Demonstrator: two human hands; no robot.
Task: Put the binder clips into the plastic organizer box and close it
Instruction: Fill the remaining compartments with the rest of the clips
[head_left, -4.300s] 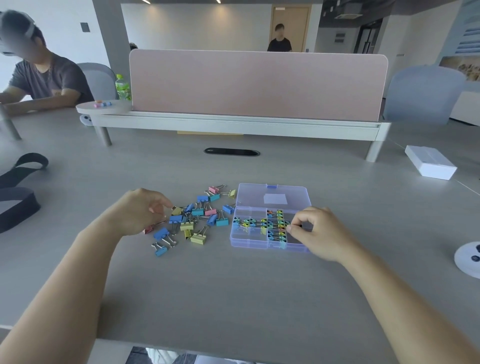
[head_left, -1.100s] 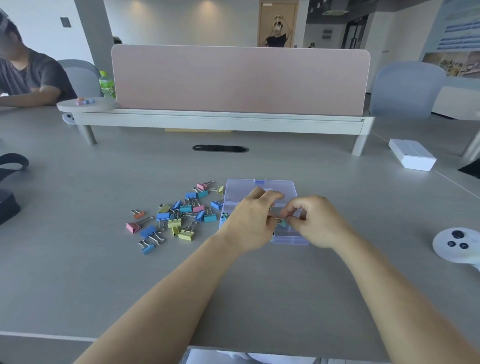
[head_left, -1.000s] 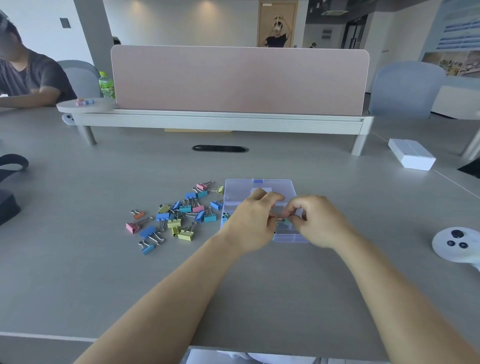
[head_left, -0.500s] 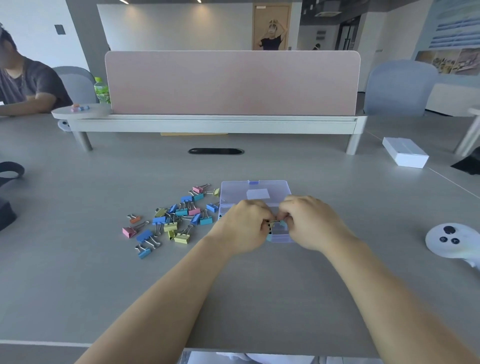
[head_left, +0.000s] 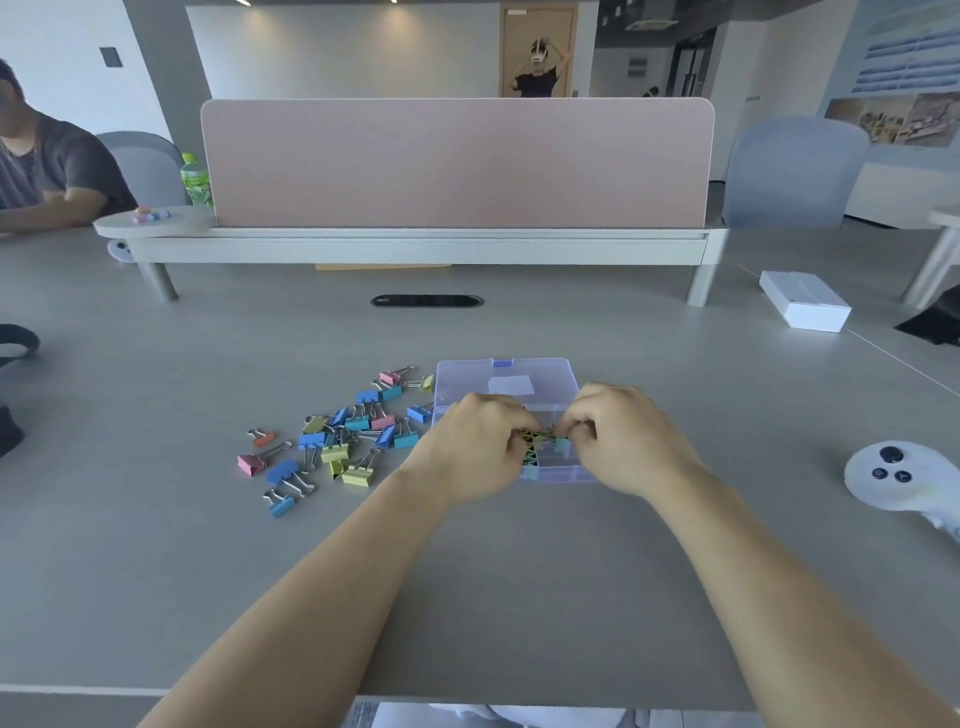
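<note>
Just past the middle of the grey table (head_left: 545, 571) the plastic organizer box (head_left: 563, 470) lies open. Its clear lid (head_left: 506, 384) is folded back flat on the 12 o'clock side, with a pale label on it and a small blue latch tab at its far edge. Both hands are over the base. The left hand (head_left: 475, 449) reaches in from 7 o'clock and the right hand (head_left: 626, 441) from 5 o'clock. Each has its fingers curled into a tight, narrow pinch, and the tips meet on the packed clips (head_left: 535, 444), which show as a dark, many-coloured row in the gap between the knuckles. The fingers hide which single clip they grip. The hands cover most of the compartments, so only the near right corner of the base shows plainly. At 9 o'clock from the box, starting just beside its left wall, the loose binder clips (head_left: 357, 423) lie scattered on the table in blue, teal, yellow, pink and green, their wire handles pointing every way. A pink clip (head_left: 249, 464) sits at the heap's 9 o'clock edge and a blue clip (head_left: 280, 505) at its 7 o'clock edge. Well apart from the box, a white controller (head_left: 891, 478) rests at 3 o'clock and a white carton (head_left: 802, 306) at 2 o'clock. A black cable slot (head_left: 426, 301) lies at 12 o'clock, in front of a pink divider (head_left: 457, 161). A green bottle (head_left: 196, 179) stands at 10 o'clock beside a seated person (head_left: 52, 176), and a blue-grey chair (head_left: 795, 171) stands at 1 o'clock.
</note>
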